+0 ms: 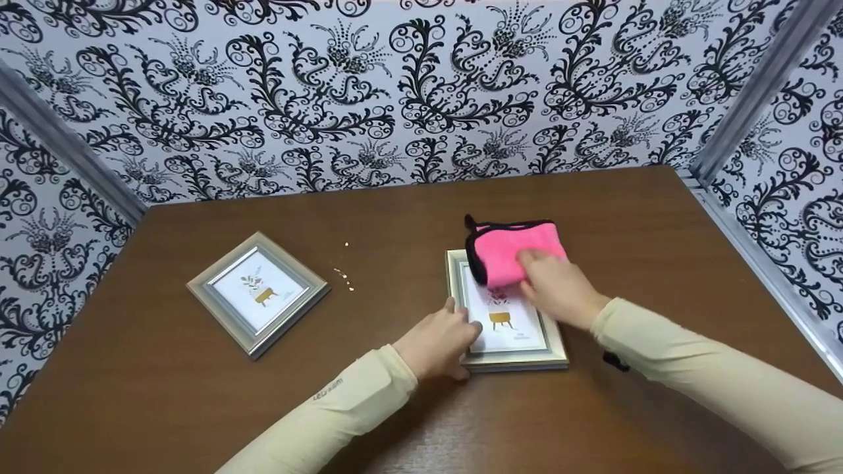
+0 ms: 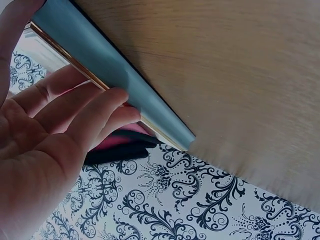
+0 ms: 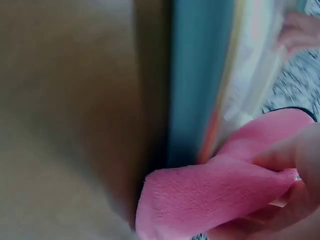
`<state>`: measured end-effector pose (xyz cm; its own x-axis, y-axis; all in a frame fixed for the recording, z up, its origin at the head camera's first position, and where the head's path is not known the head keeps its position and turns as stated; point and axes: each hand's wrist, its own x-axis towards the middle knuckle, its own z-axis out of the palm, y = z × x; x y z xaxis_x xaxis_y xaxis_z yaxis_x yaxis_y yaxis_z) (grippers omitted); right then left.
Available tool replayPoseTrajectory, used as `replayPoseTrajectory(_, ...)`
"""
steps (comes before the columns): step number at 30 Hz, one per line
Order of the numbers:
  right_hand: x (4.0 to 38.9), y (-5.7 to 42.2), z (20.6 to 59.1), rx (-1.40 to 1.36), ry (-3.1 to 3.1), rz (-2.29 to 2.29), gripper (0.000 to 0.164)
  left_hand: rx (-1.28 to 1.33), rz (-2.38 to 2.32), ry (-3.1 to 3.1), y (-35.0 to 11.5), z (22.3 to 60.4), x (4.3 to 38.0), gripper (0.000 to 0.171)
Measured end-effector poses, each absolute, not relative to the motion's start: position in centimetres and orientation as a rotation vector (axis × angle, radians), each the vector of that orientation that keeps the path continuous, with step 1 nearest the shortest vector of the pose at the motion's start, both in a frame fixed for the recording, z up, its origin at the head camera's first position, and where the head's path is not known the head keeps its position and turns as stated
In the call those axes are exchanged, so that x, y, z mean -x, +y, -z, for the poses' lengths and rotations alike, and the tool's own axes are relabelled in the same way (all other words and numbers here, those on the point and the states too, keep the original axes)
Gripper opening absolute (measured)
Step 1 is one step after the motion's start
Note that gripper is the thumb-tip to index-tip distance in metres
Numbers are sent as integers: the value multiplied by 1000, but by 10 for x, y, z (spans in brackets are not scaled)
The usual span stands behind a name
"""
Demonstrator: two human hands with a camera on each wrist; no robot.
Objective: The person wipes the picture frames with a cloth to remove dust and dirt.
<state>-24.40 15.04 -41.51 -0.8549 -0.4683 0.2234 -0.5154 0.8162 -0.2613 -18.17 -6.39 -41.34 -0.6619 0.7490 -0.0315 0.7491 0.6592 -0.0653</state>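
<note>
A picture frame (image 1: 527,361) with a silvery-gold rim lies flat on the table, holding a print of a plant in a yellow pot. My left hand (image 1: 438,342) holds it at the near left corner, fingers along the left side; the left wrist view shows fingertips against the frame's edge (image 2: 135,95). In my right hand (image 1: 560,286) is a folded pink cloth (image 1: 510,250) with black trim, gripped between thumb and fingers. The cloth covers the frame's far part, and in the right wrist view the pink cloth (image 3: 200,195) laps over its side.
To the left, a second picture frame (image 1: 244,329) lies turned cornerwise on the brown wooden table (image 1: 395,230). Small pale crumbs (image 1: 350,288) are scattered between the two frames. Walls with black-and-white scroll patterns (image 1: 342,99) enclose the table's back and sides.
</note>
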Motion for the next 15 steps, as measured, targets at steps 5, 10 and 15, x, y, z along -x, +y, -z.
replayPoseTrajectory(5,240,133,424,-821,-2800,-144,34,-1320,123,2875,-64,416,183,42)
replayPoseTrajectory(10,239,109,420,-912,-2811,-207,25,-1347,101,2910,-67,420,183,42)
replayPoseTrajectory(15,239,95,414,-1070,-2902,-565,37,-1412,90,2910,-70,421,184,41)
